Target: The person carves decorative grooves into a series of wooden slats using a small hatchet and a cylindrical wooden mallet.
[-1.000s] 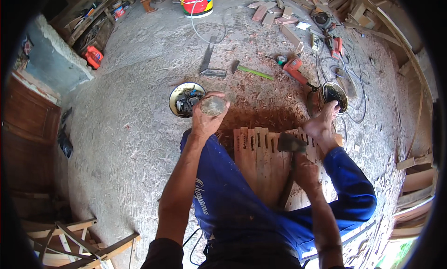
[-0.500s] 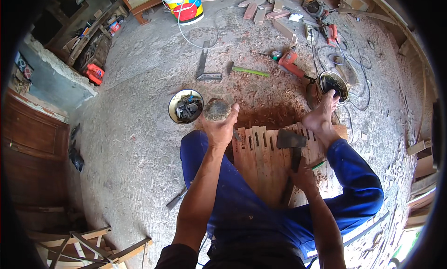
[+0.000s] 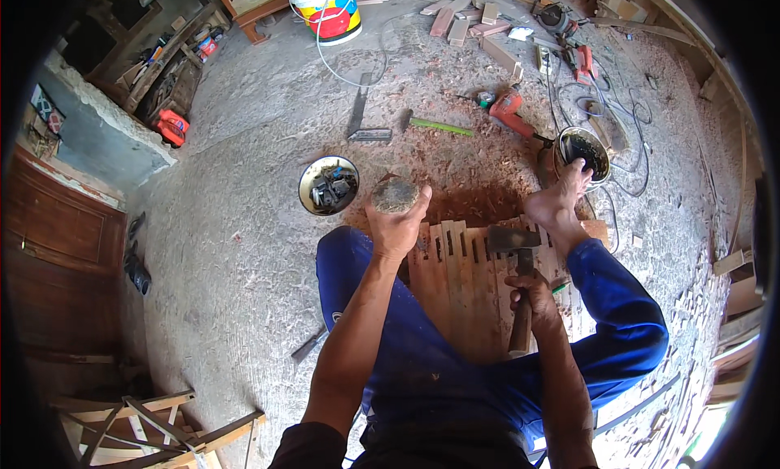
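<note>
Hammer [image 3: 526, 266], dark-headed with a wooden handle, in the right hand [image 3: 538, 294]. The fingers close around the handle; the head lies just beyond the knuckles, and the butt extends back toward the person. The left hand [image 3: 396, 229] grasps a rough, round grey-brown block [image 3: 396, 197] from its near side; most of its fingers are hidden. Wooden slats [image 3: 457, 286] with slots cut near their far ends lie side by side between the hands and under the hammer; contact between hammer and slats cannot be determined. Just left of the left hand, a pale bowl [image 3: 305, 194] contains mixed small pieces [image 3: 331, 190]. Beyond the left hand, a square [image 3: 372, 134] and a green-handled hammer [image 3: 439, 126] lie on the floor [image 3: 244, 177]. Beyond the right hand are a red power drill [image 3: 509, 112] and, farther right, a round can [image 3: 587, 141], with a bare foot [image 3: 556, 207] against its near side.
</note>
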Demonstrator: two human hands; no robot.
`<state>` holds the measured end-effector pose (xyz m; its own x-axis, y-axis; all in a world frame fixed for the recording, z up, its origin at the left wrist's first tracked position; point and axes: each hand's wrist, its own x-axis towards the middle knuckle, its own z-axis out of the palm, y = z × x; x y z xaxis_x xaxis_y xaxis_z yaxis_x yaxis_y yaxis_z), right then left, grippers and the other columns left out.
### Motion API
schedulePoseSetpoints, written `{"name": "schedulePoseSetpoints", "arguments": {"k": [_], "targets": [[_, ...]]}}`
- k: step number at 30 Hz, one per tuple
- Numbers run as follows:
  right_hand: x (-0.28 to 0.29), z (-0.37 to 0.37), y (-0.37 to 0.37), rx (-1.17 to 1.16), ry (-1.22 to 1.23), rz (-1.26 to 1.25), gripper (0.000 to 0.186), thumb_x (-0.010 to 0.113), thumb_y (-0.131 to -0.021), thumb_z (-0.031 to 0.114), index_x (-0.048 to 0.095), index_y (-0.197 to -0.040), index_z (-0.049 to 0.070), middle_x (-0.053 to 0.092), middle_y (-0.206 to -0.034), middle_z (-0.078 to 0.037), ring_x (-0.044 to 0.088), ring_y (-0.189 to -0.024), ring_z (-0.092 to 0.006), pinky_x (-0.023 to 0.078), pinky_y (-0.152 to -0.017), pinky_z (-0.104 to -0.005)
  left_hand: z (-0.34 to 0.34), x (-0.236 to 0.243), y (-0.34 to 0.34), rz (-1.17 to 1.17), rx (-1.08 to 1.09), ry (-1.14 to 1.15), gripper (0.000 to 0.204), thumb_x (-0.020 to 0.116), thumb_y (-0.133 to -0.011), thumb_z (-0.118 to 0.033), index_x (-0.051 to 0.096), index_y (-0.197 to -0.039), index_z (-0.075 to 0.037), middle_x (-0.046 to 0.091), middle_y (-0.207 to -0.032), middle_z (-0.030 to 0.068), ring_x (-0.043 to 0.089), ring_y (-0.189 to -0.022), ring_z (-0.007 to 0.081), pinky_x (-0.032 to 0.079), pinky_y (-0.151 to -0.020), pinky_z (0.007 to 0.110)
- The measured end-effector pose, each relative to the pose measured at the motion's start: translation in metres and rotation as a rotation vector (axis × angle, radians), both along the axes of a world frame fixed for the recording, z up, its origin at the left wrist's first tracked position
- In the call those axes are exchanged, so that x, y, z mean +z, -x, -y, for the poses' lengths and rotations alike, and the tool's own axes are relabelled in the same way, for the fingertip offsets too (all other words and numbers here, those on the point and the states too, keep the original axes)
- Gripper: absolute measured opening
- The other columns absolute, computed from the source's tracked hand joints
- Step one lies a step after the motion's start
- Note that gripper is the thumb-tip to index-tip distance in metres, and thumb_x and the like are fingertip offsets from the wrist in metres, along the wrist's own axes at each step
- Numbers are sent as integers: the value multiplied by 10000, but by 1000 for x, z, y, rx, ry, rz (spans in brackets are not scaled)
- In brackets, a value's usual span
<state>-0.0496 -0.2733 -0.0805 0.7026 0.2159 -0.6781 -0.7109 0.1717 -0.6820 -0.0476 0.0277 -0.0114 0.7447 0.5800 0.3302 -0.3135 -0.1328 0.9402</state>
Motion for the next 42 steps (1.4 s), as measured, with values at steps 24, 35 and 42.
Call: {"name": "schedulePoseSetpoints", "arguments": {"k": [24,35,42], "targets": [[68,-61,23,158,75,719,450,634,-927,32,431,-1328,63,540,-832,-30,532,-522,-103,446,-425,-271,-11,-16,-14,90,-27,127,151,772,-848,-52,630,-797,-39,629,-676,18,561,-531,113,446,-486,281],[131,-68,36,329,81,572,394,668,-926,43,470,-1266,59,532,-775,-12,515,-489,-89,444,-415,-249,5,-10,-26,160,121,-109,98,725,-827,27,664,-775,-29,654,-671,32,566,-504,106,449,-475,278],[141,-54,39,254,29,666,524,639,-914,-19,424,-1386,57,552,-775,-12,517,-493,-80,445,-425,-241,11,3,-16,90,180,-57,70,734,-797,17,685,-836,-16,695,-764,42,635,-639,142,520,-594,310]]}}
